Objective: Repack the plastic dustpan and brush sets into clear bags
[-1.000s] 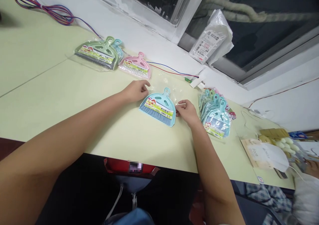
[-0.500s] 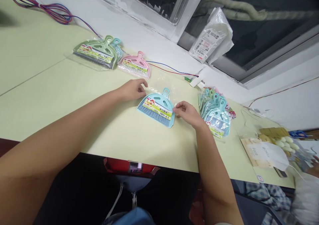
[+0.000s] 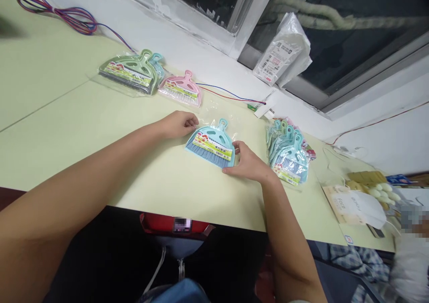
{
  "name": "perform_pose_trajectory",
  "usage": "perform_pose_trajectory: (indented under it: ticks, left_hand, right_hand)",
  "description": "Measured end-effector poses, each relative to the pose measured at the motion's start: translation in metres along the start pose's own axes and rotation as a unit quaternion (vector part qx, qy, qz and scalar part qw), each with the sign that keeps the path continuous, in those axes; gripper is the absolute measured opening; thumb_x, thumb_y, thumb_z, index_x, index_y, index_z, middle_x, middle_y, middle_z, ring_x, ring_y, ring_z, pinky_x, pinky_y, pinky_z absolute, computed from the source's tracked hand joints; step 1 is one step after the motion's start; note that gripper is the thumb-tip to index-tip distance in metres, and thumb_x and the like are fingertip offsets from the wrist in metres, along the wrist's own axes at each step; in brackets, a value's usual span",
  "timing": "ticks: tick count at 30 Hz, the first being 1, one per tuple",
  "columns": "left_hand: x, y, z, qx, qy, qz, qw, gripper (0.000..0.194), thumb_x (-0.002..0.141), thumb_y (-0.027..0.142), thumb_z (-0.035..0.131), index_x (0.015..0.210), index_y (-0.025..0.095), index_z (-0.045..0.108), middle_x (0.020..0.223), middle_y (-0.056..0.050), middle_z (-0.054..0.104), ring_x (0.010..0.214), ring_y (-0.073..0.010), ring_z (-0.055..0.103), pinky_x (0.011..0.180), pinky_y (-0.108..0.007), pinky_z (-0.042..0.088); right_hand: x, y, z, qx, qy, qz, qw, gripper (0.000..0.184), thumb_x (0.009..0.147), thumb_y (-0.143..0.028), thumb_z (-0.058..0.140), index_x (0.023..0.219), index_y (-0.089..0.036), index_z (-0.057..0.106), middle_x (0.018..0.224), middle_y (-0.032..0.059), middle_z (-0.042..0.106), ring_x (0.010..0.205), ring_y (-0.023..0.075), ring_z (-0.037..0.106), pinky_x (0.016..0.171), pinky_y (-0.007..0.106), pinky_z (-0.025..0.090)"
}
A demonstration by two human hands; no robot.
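Observation:
A light-blue dustpan and brush set (image 3: 217, 135) with a yellow-green label lies on the table before me, its handle pointing away. Clear plastic film (image 3: 231, 111) spreads around the handle. My right hand (image 3: 246, 162) grips the set's right edge, thumb at the near corner and fingers higher up. My left hand (image 3: 182, 124) is by the upper left edge, its fingers curled in; what they hold, if anything, is hidden. Farther back lie a pink set (image 3: 181, 87) and a green set (image 3: 129, 73) in clear bags, with a blue one partly behind the green.
Several bagged sets (image 3: 290, 160) overlap in a row to the right. A coiled red-and-blue cable (image 3: 75, 19) runs along the wall. A white package (image 3: 279, 55) leans at the window. A paper packet (image 3: 342, 207) lies far right, near another person's sleeve (image 3: 410, 263).
My right hand has slid down the set's right edge, with the thumb now at the near corner. The blue set has shifted slightly left. My left hand stays close to the same spot.

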State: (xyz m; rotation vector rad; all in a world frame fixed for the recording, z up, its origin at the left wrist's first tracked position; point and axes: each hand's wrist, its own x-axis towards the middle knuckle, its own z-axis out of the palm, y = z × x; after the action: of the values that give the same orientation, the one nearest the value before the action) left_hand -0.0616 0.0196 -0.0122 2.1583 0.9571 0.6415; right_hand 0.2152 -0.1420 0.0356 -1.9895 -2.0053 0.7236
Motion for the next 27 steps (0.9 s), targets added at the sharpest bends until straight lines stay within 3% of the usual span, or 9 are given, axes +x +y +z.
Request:
perform_pose_trajectory:
  ticks: [6, 10, 12, 22, 27]
  left_hand:
    - [-0.006, 0.007, -0.011, -0.063, -0.051, -0.021, 0.996, 0.051, 0.077, 0.048, 0.070, 0.118, 0.018, 0.074, 0.110, -0.008, 0.077, 0.101, -0.0257, 0.071, 0.092, -0.036, 0.054]
    - [-0.013, 0.012, -0.026, -0.066, -0.146, -0.023, 0.987, 0.085, 0.061, 0.049, 0.083, 0.140, 0.024, 0.064, 0.130, -0.008, 0.071, 0.118, -0.0282, 0.066, 0.098, -0.034, 0.051]
    - [-0.015, 0.014, -0.029, -0.043, -0.168, -0.009, 0.985, 0.096, 0.055, 0.046, 0.086, 0.144, 0.027, 0.060, 0.135, -0.008, 0.068, 0.122, -0.0287, 0.063, 0.100, -0.034, 0.050]
    - [-0.014, 0.015, -0.023, -0.006, -0.150, 0.024, 0.988, 0.061, 0.067, 0.037, 0.077, 0.127, 0.027, 0.070, 0.114, -0.004, 0.076, 0.100, -0.0243, 0.070, 0.086, -0.031, 0.053]
    - [-0.014, 0.013, -0.023, 0.002, -0.136, 0.018, 0.990, 0.066, 0.065, 0.040, 0.079, 0.129, 0.026, 0.069, 0.113, -0.005, 0.076, 0.100, -0.0247, 0.070, 0.086, -0.032, 0.054]
  right_hand:
    - [0.004, 0.004, 0.001, 0.012, 0.016, 0.007, 1.000, 0.093, 0.064, -0.049, 0.087, 0.141, -0.021, 0.044, 0.136, 0.0137, 0.059, 0.120, 0.0310, 0.061, 0.099, 0.045, 0.053]
    - [0.007, 0.008, 0.003, 0.035, 0.033, -0.004, 0.999, 0.086, 0.066, -0.045, 0.087, 0.137, -0.021, 0.047, 0.133, 0.0124, 0.062, 0.120, 0.0286, 0.062, 0.096, 0.042, 0.055]
    - [0.008, 0.010, 0.005, 0.037, 0.043, -0.008, 0.998, 0.082, 0.066, -0.044, 0.087, 0.135, -0.021, 0.049, 0.131, 0.0121, 0.064, 0.120, 0.0284, 0.062, 0.095, 0.042, 0.055]
    - [0.015, 0.012, 0.011, 0.056, 0.099, -0.004, 0.994, 0.068, 0.067, -0.036, 0.086, 0.127, -0.020, 0.059, 0.121, 0.0123, 0.070, 0.112, 0.0282, 0.067, 0.093, 0.043, 0.057]
    - [0.020, 0.019, 0.011, 0.082, 0.102, 0.007, 0.991, 0.072, 0.065, -0.039, 0.088, 0.127, -0.020, 0.058, 0.121, 0.0110, 0.071, 0.111, 0.0269, 0.067, 0.094, 0.043, 0.056]
